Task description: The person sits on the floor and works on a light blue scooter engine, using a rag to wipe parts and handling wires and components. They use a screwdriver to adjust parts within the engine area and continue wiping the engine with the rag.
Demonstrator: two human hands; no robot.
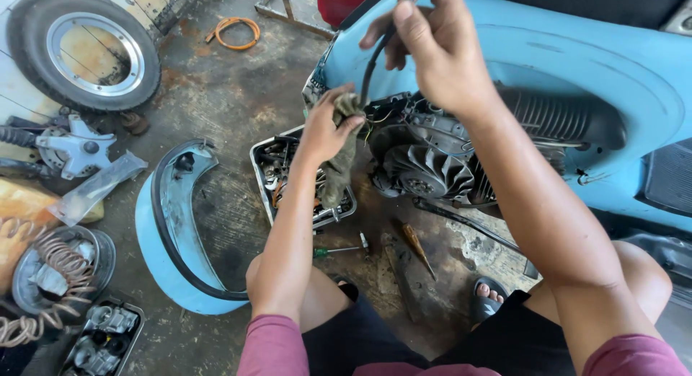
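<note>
Head view looks down on a stained concrete floor. At the far left, a tyre on its rim lies near the top corner, and below it a coiled spring hose rests on a round metal dish. Next to these, a light blue curved body panel with a black rubber edge lies on the floor. Further right stands a metal tray of small parts. The left hand is above this tray; its grip is closed on a dirty rag, which hangs down from the fingers and is wrapped around the lower part of a black cable. A green-handled screwdriver lies on the floor below the tray. The right hand is higher, near the top edge, and its grip is closed on the upper part of the same cable. Behind both hands is the exposed engine of a light blue scooter.
</note>
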